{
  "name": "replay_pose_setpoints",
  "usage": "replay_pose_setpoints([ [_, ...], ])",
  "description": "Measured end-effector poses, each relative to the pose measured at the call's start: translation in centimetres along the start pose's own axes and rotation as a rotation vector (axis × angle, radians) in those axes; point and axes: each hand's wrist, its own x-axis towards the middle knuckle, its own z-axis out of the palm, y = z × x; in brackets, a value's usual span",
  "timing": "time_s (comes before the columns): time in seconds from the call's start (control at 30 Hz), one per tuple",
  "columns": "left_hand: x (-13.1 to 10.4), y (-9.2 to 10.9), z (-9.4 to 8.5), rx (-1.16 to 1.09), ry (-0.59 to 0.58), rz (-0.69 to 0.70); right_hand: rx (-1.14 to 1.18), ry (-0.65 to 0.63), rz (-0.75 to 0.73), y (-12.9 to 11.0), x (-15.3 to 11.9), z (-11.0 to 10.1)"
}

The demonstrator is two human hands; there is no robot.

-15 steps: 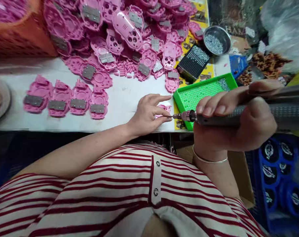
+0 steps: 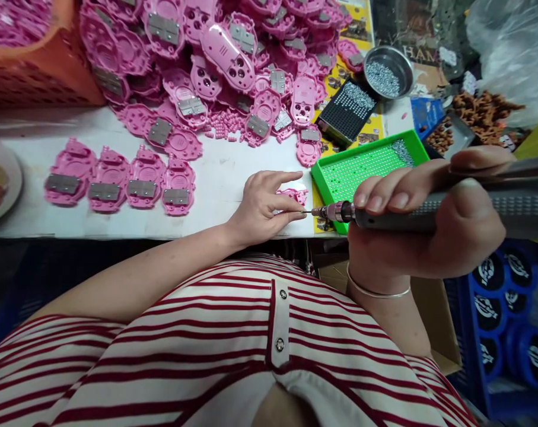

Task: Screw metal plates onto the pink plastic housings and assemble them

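Note:
My right hand (image 2: 411, 219) is wrapped around a grey electric screwdriver (image 2: 402, 213) that lies level, its nose pointing left. The thin bit (image 2: 308, 212) reaches between the thumb and a finger of my left hand (image 2: 269, 204), which pinch its tip. Whether a small screw is also held there cannot be seen. A pink plastic shell piece (image 2: 298, 194) lies on the table behind my left fingers, partly hidden by them. To the left, several pink shell halves (image 2: 142, 178) with grey metal plates stand in a row.
A big heap of pink shells (image 2: 233, 59) covers the back, beside an orange basket (image 2: 41, 71). Right of my left hand are a green perforated tray (image 2: 353, 172), a black screw tray (image 2: 346, 118) and a metal bowl of screws (image 2: 388, 72). Blue crates (image 2: 486, 379) stand low right.
The view has shifted slightly. Both hands stay almost in place, the left fingers still pinching at the bit's tip and the right hand still holding the electric screwdriver.

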Motion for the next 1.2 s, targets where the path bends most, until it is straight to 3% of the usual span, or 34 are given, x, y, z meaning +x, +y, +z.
replay_pose_setpoints([
  [0.2, -0.2, -0.3, -0.1, -0.005, -0.001, 0.029, -0.003, 0.005, 0.015, -0.2, -0.2, 0.1],
  [0.33, -0.3, -0.5, -0.2, -0.053, 0.017, 0.054, -0.100, 0.041, 0.103, -0.8, -0.4, 0.4],
  [0.53, -0.3, -0.3, -0.2, -0.013, -0.021, 0.043, -0.151, -0.036, 0.135, -0.8, -0.5, 0.1],
  [0.67, -0.3, 0.1, 0.0, 0.121, -0.034, 0.001, -0.145, -0.066, 0.050, 0.1, -1.1, -0.1],
  [0.8, -0.2, 0.6, 0.1, 0.281, -0.093, -0.082, -0.151, 0.014, 0.028, 1.7, -1.7, -0.3],
  [0.97, 0.2, 0.8, 0.2, 0.307, -0.174, -0.116, -0.177, 0.036, -0.058, 4.0, -2.2, -1.0],
  [1.2, 0.3, 0.3, 0.6, 0.262, -0.141, -0.084, -0.390, 0.079, 0.197, 5.3, -2.7, -1.6],
])
